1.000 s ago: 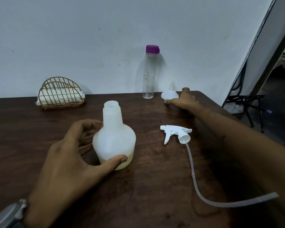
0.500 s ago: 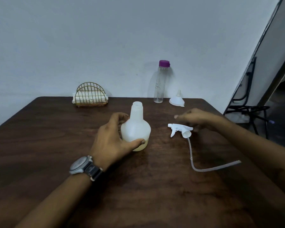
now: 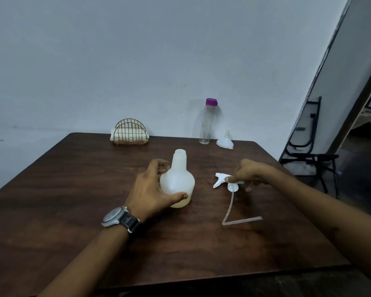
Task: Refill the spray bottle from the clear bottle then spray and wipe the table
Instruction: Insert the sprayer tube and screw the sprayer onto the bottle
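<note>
Gripping bulbous frosted bottle [image 3: 177, 179], left hand [image 3: 149, 189]; right hand [image 3: 251, 170] pinches sprayer [image 3: 232, 187].

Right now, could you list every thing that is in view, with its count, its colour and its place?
table: one, dark brown wood, fills the lower view
spray bottle: one, milky white, neck open, upright mid-table, a little yellowish liquid at the bottom
spray head: one, white, right of the spray bottle
tube: one, pale, bent, hangs from the spray head
clear bottle: one, clear with purple cap, upright at the far edge
funnel: one, white, spout up, right of the clear bottle
napkin holder: one, gold wire, far edge, left
napkins: count unclear, white, inside the napkin holder
black frame: one, black metal, on the floor at right
watch: one, grey face, dark strap, left wrist
left hand: grips the spray bottle
right hand: pinches the spray head
</note>
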Available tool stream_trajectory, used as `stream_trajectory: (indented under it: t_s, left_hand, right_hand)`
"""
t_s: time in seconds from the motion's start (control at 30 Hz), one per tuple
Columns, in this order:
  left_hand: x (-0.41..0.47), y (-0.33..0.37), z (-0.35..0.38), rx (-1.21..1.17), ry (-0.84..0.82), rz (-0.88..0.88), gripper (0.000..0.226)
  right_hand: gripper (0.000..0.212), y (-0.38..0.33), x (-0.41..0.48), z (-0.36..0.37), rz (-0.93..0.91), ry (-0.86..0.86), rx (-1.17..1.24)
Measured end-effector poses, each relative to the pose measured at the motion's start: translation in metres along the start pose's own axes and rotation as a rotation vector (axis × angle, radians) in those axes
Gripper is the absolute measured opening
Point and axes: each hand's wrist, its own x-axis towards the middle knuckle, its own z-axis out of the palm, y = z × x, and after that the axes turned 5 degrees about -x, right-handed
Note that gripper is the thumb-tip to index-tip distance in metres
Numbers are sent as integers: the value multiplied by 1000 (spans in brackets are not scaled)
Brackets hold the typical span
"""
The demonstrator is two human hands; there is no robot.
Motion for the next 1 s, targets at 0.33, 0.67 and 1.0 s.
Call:
stream_trajectory:
  t_s: [0.33,0.67,1.0]
  left_hand:
    - [-12,6,-5,7,9,-27,89]
    - [-13,0,-1,-14,25,-23,90]
    - [-12,-5,0,-24,25,-25,87]
  right_hand:
    - [40,-18,-53,-23,-75,-26,536]
    - [38,-69,-130,-100,-580,563,974]
    - [37,-95,-145,-97,-718,810,1151]
